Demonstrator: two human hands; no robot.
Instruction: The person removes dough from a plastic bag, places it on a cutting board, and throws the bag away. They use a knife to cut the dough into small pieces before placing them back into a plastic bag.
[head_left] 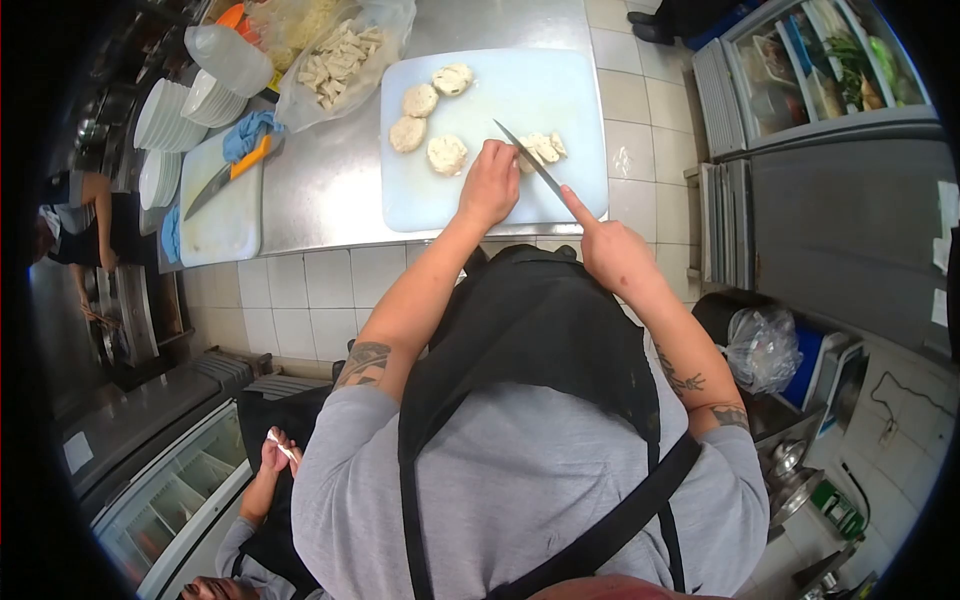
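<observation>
My right hand (pixel 612 252) grips a kitchen knife (pixel 540 168), its index finger stretched along the back of the blade. The blade slants up and left over the cutting board (pixel 480 215). Close beside it, my left hand (pixel 490 182) rests low over the board with its fingers curled together; whatever lies under the fingertips is hidden. Just right of the blade is a small heap of cut pale pieces (pixel 545 148). Several whole pale, dough-like rounds lie on the board's left half, the nearest round (pixel 447 155) a little left of my left hand.
A plastic bag of cut pale pieces (pixel 340 65) stands left of the board. Further left are an orange-handled knife (pixel 235 172) on a second board (pixel 240 225), a blue cloth (pixel 250 135) and stacked plates (pixel 165 115). Other people stand at far left and behind me; an open-topped fridge (pixel 830 140) is right.
</observation>
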